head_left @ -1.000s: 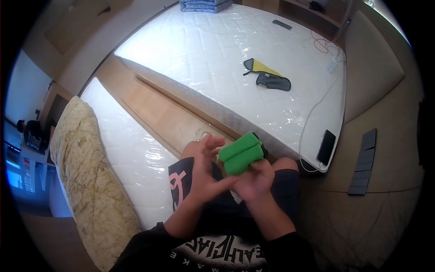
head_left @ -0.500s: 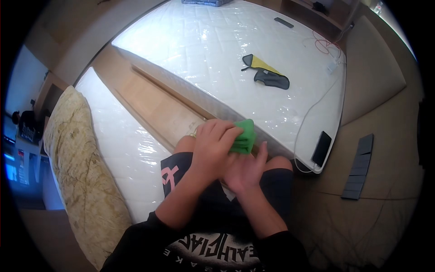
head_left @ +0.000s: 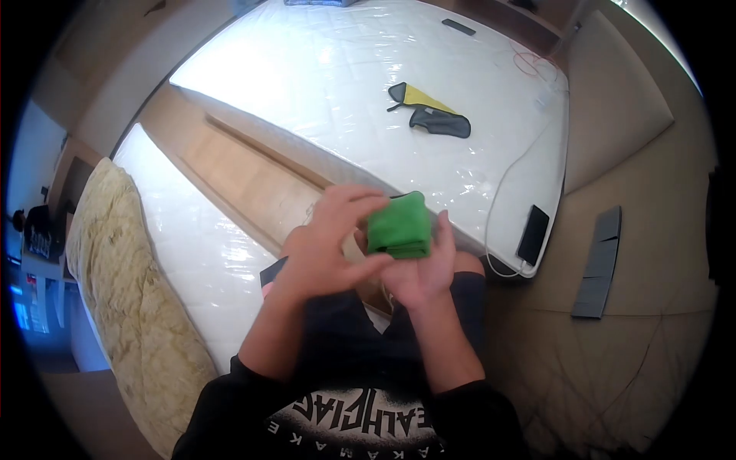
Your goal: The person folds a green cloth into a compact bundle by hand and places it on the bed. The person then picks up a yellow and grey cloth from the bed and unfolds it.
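Count: one green cloth (head_left: 399, 224), folded into a thick block, sitting on the palm side of the right hand (head_left: 422, 280), in front of the person's lap. Right is palm up, thumb raised and clear of the block; it supports rather than clamps, fingers behind mostly hidden. Left hand (head_left: 326, 241) is wide, thumb and fingers spread at the block's left side; index overlaps the edge in view, can't tell if it's touching. Also: two white mattresses, the larger (head_left: 322, 77) and the narrower (head_left: 207, 284), one phone (head_left: 533, 234), one yellow-and-grey fabric item (head_left: 438, 123) (can't tell if single piece), one dark flat bar (head_left: 458, 27), one blue bundle (head_left: 318, 1), one gold patterned quilt (head_left: 138, 307), one grey strip (head_left: 598, 268) with slits. White cable (head_left: 510, 165) runs to the phone; red cable (head_left: 529, 61) near the far corner. Surface: both mattresses in glossy clear wrap, wooden board (head_left: 238, 161) in the gap between them. Room: beige padded panel (head_left: 613, 115) right, grey strip lying on the padding below it. Writing: black shirt (head_left: 368, 418) has upside-down white lettering, smaller arc of letters including K, A, M; full wording unclear.
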The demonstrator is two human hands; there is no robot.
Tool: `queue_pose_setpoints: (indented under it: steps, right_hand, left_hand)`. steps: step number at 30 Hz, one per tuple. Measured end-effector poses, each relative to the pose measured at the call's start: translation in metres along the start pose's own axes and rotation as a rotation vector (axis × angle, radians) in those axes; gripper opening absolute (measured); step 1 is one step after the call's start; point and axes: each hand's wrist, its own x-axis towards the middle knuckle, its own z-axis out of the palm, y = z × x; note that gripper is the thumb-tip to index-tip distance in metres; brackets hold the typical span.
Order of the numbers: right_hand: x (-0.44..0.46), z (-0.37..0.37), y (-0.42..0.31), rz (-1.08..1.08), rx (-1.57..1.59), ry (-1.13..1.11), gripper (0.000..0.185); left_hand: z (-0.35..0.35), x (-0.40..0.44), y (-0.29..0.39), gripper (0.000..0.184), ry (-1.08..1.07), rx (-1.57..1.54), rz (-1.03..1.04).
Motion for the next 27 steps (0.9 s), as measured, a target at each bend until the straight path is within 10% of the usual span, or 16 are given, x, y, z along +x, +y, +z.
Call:
queue_pose_setpoints:
  steps: [7, 14, 27]
  right_hand:
    - [0.003, 0.009, 0.009, 0.203, 0.089, 0.043, 0.067]
    - [-0.002, 0.001, 0.012, 0.407, 0.049, -0.003, 0.080]
    - [-0.002, -0.012, 0.044, 0.605, -0.043, -0.034, 0.075]
  left_hand:
    - [-0.016, 0.011, -0.031, 0.035, -0.230, -0.096, 0.048]
    - [-0.029, -0.002, -0.009, 0.099, -0.385, 0.141, 0.290]
    - [-0.050, -0.028, 0.001, 0.073, -0.447, 0.378, 0.317]
